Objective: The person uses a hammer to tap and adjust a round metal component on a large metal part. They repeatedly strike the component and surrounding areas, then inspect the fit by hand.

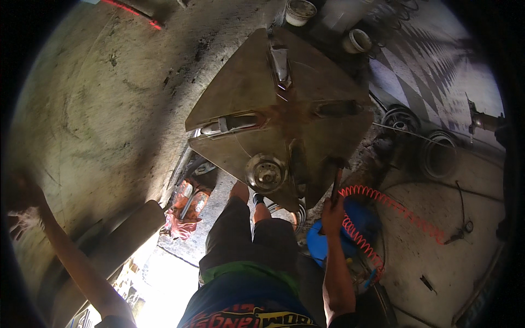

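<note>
Before me is the brown metal turntable point(219, 104) of what looks like a tyre changer, with slots crossing it. Silvery clamp jaws point(280, 64) sit in its far and left slots. A round metal piece point(266, 173) lies on its near part. My right hand point(332, 214) is closed round a dark slim tool point(336, 180) that reaches up to the turntable's near right edge. A red coiled hose point(394, 205) runs right beside this hand; whether it joins the tool cannot be made out. Out at the far left, my left hand point(24, 205) is dim and slightly blurred, its fingers apart.
A blue rounded object point(355, 229) is below my right hand. An orange-red metal piece point(188, 202) and a reddish cloth point(178, 227) lie left of my legs. Two buckets point(299, 12) stand behind the turntable. A thick dark cylinder point(128, 235) lies beside my left forearm.
</note>
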The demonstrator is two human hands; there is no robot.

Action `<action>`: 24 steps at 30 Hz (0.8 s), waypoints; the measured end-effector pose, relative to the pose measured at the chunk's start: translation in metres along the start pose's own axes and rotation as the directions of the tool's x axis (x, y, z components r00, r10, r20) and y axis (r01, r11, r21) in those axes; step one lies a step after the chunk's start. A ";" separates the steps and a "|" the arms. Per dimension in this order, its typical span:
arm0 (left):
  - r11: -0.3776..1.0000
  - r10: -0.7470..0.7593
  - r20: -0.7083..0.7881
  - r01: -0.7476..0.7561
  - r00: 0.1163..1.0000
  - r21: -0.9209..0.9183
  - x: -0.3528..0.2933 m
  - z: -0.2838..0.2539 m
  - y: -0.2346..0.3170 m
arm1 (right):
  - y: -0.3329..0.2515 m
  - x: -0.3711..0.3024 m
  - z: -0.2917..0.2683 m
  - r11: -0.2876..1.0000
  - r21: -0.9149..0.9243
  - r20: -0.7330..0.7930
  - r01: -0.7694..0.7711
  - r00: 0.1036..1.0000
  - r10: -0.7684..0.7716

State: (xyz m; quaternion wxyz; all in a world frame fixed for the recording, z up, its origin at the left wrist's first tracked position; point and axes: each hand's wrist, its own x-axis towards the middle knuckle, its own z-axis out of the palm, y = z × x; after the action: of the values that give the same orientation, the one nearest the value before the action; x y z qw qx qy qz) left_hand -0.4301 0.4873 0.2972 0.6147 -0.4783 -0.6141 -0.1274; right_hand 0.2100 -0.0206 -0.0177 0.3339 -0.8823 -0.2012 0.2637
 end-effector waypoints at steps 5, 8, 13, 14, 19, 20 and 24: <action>1.000 -0.012 0.014 0.012 1.000 0.021 0.001 0.002 -0.004 | 0.020 0.002 0.001 0.996 0.022 0.037 -0.085 0.996 0.084; 0.999 -0.020 0.023 0.019 1.000 0.027 0.001 0.003 -0.006 | 0.022 0.004 -0.001 0.999 -0.001 0.044 -0.035 0.998 0.035; 0.999 -0.031 0.032 0.030 0.999 0.039 0.001 0.005 -0.008 | 0.015 0.003 -0.002 0.995 0.034 0.067 -0.091 0.994 0.089; 0.999 -0.034 0.036 0.032 0.999 0.040 0.002 0.005 -0.008 | 0.015 0.003 -0.003 0.993 0.039 0.074 -0.115 0.991 0.112; 0.998 -0.043 0.046 0.041 0.998 0.048 0.001 0.007 -0.009 | 0.021 0.004 -0.001 0.985 0.086 0.095 -0.152 0.985 0.143; 0.998 -0.045 0.049 0.042 0.998 0.052 0.001 0.007 -0.010 | 0.023 0.004 0.000 0.986 0.075 0.093 -0.149 0.986 0.142; 0.997 -0.047 0.055 0.044 0.997 0.059 0.001 0.007 -0.012 | 0.026 0.005 0.001 0.988 -0.026 -0.002 0.152 0.988 -0.152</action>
State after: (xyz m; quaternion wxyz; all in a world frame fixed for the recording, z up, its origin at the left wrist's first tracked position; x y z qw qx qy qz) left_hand -0.4435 0.4870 0.3015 0.6078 -0.4496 -0.6453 -0.1099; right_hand 0.2178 -0.0357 -0.0384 0.3422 -0.8691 -0.2707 0.2331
